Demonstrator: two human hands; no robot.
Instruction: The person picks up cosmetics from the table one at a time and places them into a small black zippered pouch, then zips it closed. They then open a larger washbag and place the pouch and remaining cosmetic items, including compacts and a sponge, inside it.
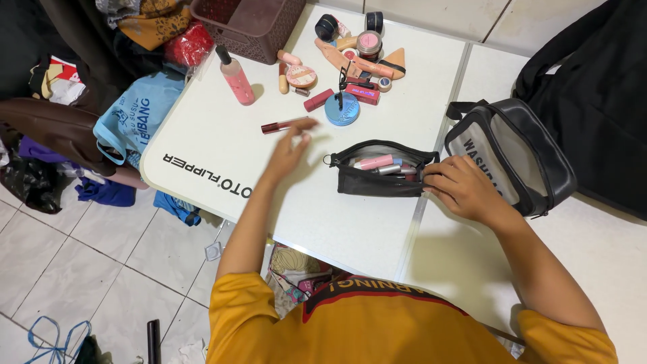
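Note:
A small black zip pouch (377, 183) lies open on the white folding table (216, 128), with a pink tube and other cosmetics inside. My right hand (461, 189) grips the pouch's right end. My left hand (291, 147) hovers blurred above the table with fingers apart and nothing in it, closest to a dark red lip tube (280, 125). Beyond it lie a round blue compact (342, 109) and a pink bottle (237, 78) with a black cap.
Several cosmetics (357, 50) are piled at the table's far side by a brown plastic basket (249, 27). A black-and-clear wash bag (515, 152) sits at the right. Clothes and bags (101, 101) crowd the tiled floor at the left.

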